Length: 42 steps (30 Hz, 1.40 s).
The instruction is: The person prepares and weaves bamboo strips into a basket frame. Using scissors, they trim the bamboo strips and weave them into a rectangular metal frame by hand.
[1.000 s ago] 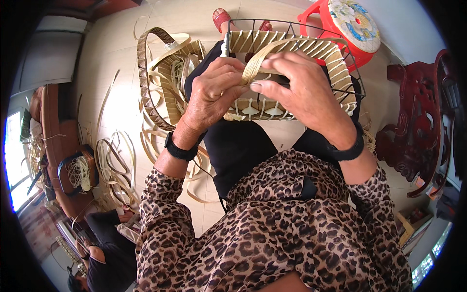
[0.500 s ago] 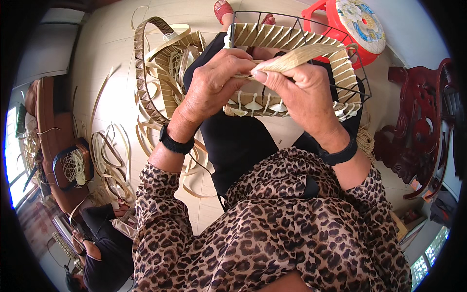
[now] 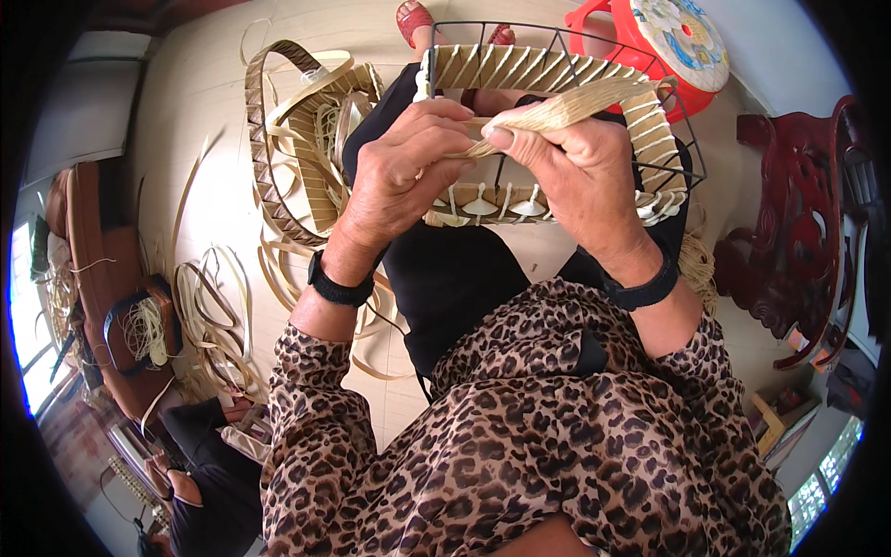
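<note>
A pale tan flat fibre strip (image 3: 585, 100) runs between my two hands, above a wire-framed basket (image 3: 657, 139) on my lap. My right hand (image 3: 580, 176) pinches the strip between thumb and fingers, and its wide tail reaches up to the right. Closed around the strip's narrow end is my left hand (image 3: 404, 167), its fingertips partly hidden. Black wire forms the basket's frame, with tan strips bound on by white cord along its sides. White tufts hang along the near edge.
Left of my knees stands a second basket (image 3: 320, 190) with a tall brown handle and loose strips inside. More strips (image 3: 218, 311) lie curled on the floor. A red stool (image 3: 682, 46) is at the far right, near carved dark wood furniture (image 3: 789, 213). Another person (image 3: 213, 483) sits lower left.
My left hand has turned slightly and sits a little lower around the strip's narrow end. My right hand still pinches it. The view has shifted a little.
</note>
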### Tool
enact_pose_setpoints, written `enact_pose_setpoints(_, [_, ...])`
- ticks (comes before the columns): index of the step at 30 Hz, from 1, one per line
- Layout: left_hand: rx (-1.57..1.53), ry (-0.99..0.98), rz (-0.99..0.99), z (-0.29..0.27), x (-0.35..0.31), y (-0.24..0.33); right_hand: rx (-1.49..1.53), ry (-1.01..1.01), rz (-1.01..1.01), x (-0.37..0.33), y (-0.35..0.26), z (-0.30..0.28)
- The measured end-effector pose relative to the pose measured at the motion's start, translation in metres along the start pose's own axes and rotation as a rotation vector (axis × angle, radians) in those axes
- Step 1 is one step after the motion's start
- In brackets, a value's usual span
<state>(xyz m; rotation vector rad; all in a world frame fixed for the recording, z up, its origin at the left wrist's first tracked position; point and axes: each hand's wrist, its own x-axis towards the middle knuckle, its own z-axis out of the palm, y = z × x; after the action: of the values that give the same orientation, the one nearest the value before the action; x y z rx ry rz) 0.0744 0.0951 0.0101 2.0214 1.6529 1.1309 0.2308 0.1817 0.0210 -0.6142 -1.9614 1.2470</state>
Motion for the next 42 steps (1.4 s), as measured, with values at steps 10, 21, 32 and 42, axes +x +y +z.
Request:
enact_pose_setpoints(10, [-0.09, -0.065, -0.118, -0.014, -0.003, -0.001, -0.114, 0.044, -0.304, -0.018, 0.004, 0.015])
enact_pose_setpoints(21, [-0.161, -0.009, -0.135, -0.015, -0.01, -0.006, -0.102, 0.174, -0.238, 0.003, 0.008, 0.029])
enact_pose_setpoints(32, [-0.15, 0.004, -0.304, -0.016, -0.008, 0.002, -0.306, 0.11, 0.163, 0.017, 0.002, 0.041])
enact_pose_setpoints(42, [-0.062, 0.066, -0.309, -0.014, -0.016, -0.007, -0.379, 0.011, 0.15, 0.015, 0.002, 0.048])
